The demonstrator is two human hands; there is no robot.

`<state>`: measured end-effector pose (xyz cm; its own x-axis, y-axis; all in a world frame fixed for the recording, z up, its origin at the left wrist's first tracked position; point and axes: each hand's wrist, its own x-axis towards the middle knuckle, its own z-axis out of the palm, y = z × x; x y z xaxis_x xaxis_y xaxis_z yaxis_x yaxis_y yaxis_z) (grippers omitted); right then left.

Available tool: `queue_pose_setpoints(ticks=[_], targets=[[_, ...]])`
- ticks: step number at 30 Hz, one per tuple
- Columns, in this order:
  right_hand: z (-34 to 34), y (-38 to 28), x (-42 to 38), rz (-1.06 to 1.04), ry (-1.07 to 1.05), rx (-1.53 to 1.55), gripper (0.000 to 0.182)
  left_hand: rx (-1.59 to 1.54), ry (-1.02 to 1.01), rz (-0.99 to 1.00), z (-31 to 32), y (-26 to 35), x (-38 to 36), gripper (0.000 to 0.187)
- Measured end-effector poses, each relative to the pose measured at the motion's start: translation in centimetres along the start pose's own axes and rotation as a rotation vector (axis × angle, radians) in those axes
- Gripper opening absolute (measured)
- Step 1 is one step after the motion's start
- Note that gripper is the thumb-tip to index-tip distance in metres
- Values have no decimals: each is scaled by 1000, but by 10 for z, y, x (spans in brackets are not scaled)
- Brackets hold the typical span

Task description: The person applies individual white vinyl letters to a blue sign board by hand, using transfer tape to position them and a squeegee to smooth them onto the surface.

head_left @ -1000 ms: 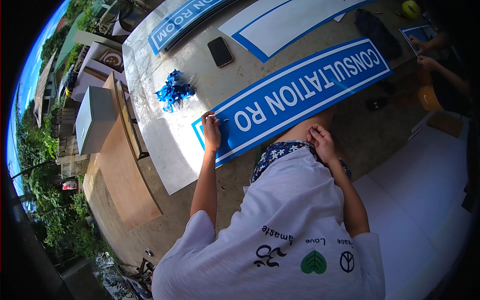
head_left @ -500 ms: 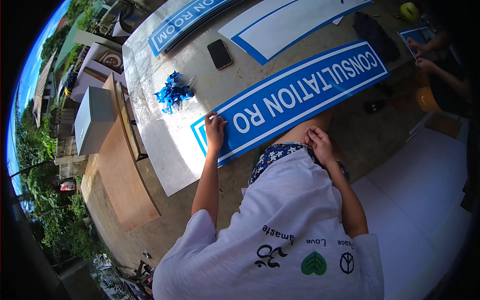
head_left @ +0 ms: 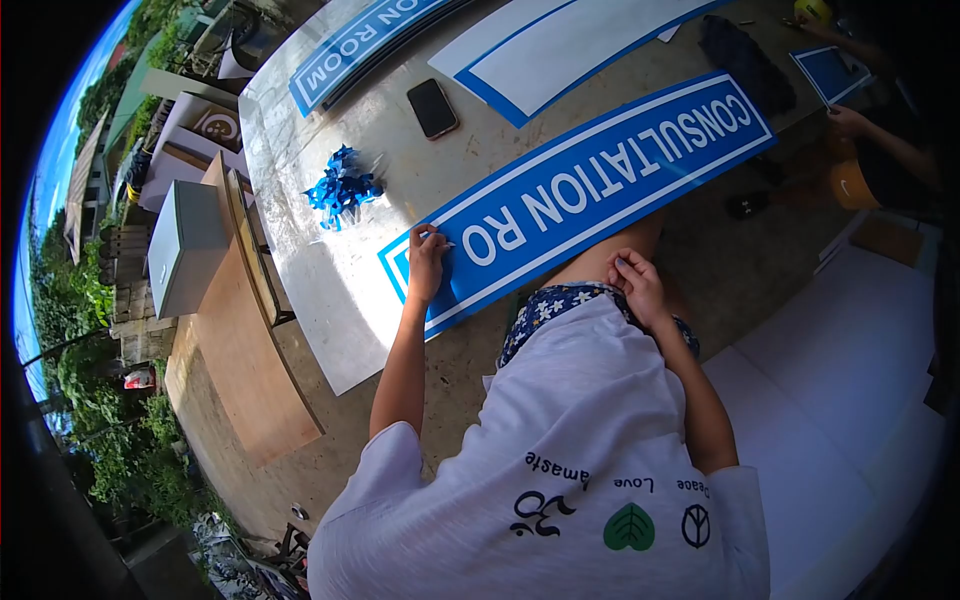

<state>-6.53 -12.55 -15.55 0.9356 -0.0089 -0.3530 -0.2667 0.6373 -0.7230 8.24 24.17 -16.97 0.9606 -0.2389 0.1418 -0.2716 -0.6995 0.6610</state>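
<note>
A long blue sign (head_left: 600,215) with white letters reading "CONSULTATION RO" lies across the table's near edge, upside down in this view. My left hand (head_left: 427,262) rests on its left end, over the spot beside the "O", fingers curled together; a tiny pale bit shows at the fingertips, too small to name. My right hand (head_left: 637,282) is at my lap below the sign, not touching it, with thumb and fingers pinched together; what they hold, if anything, is hidden. A heap of crumpled blue scraps (head_left: 342,188) lies on the table left of the sign.
A phone (head_left: 433,109) lies beyond the sign on the table (head_left: 330,290). Stacked blue signs (head_left: 365,50) and a white blue-edged sheet (head_left: 560,60) are farther back. A co-worker's hand (head_left: 848,122) touches a small blue panel (head_left: 830,73) at the right.
The view has shifted slightly. My left hand stays at the sign's left end, its elbow a little farther out. The co-worker's upper hand has moved off the small panel, up towards a yellow-green object.
</note>
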Motion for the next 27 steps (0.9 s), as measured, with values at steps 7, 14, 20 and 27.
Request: queue_pose_setpoints(ticks=[7,14,20,27], targets=[[0,0,1,6,2,-6,14,-63,-157,9,-13,-1,6,6],[-4,2,1,1,9,7,14,-222,-355,-86,-27,-1,11,7],[-6,2,2,8,-14,37,13,-268,-475,-72,-37,-6,15,8],[-7,3,2,17,-18,44,14,-261,-440,-41,-38,-3,14,2]])
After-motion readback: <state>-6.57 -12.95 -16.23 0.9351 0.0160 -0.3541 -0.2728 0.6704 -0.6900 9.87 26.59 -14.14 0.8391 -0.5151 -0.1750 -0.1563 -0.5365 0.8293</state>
